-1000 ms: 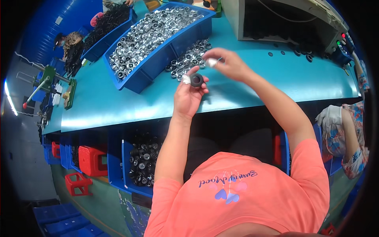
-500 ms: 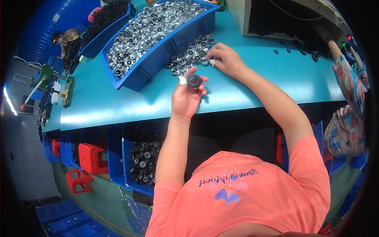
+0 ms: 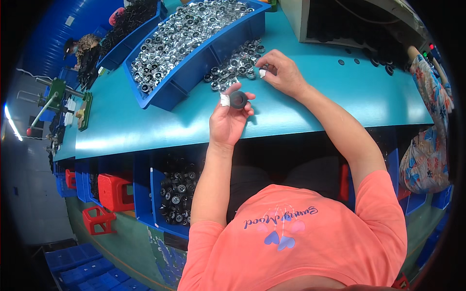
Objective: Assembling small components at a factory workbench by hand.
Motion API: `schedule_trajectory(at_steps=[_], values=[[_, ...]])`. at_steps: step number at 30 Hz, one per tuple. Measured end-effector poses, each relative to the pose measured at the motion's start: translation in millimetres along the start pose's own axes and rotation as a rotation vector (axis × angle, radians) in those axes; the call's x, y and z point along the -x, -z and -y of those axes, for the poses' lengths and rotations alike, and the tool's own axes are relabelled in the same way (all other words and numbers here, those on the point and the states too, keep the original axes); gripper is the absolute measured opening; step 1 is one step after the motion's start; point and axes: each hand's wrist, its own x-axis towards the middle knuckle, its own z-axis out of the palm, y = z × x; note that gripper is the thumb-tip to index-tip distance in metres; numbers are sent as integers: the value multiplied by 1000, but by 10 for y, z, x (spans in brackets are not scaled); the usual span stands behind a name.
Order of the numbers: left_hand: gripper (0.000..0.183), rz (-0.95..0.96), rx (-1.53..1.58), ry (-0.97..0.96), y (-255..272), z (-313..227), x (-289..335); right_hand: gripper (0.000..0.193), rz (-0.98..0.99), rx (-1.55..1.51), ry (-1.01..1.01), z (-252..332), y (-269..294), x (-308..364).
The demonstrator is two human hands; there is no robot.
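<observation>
My left hand is raised above the front of the turquoise table, its fingers closed round a black rubber ring that has an open centre. White tape wraps a digit of this hand. To the right, my right hand is pinched at the edge of a loose pile of clear and black wheel hubs. Something small and dark shows between its fingertips, mostly hidden, beside white tape on the thumb. Behind the pile, a blue bin is heaped with more of these hubs.
Another blue bin of black parts stands at far left, near a green hand press. A box-like machine is at back right, with black rings before it. A co-worker's patterned sleeve is right. Below sits a bin of dark wheels.
My right hand has shifted slightly up from the pile, fingers pinched. The ring in my left hand is turned a little. The co-worker's arm at right has drawn back from the machine.
</observation>
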Motion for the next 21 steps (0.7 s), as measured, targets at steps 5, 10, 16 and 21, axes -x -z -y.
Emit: schedule_trajectory(at_steps=[5, 10, 16, 21], values=[[46, 11, -8, -11, -7, 19, 11, 18, -56, -35, -3, -20, 16, -3], [45, 7, 2, -15, -20, 39, 28, 18, -61, -77, -62, 10, 64, -7], [43, -6, 20, -17, 12, 24, 29, 19, -122, -174, -114, -99, 55, -26], [43, -24, 17, -14, 15, 17, 29, 19, -83, -585, -382, -204, 63, -86]])
